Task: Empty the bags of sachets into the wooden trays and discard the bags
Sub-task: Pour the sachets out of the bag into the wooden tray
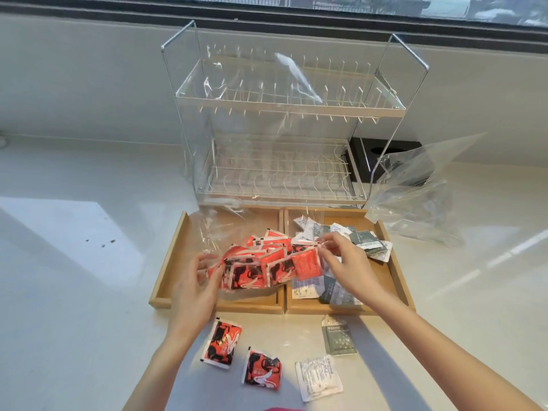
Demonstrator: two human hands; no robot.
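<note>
Nearest, at the bottom of the frame, four loose sachets lie on the worktop [89,292] — two red ones [221,342] at lower centre, a grey one [338,339] and a white one [318,378] to their right. Above them both hands work at frame centre over two wooden trays side by side. The left hand [198,280] has its fingers curled round the near end of a clear bag [216,232] full of red sachets [267,265], held over the left tray [169,262]; the right hand [341,259] pinches the bag's other edge just over the divide between the trays. The right tray [394,268] already holds grey and white sachets. So the step in hand looks to be emptying the red bag — next it wants tipping mouth-down over the left tray, and care that sachets do not spill over the rim. Further back at the right lies an empty bag [415,197], not yet discarded, beside a wire rack [281,114] at top centre.
</note>
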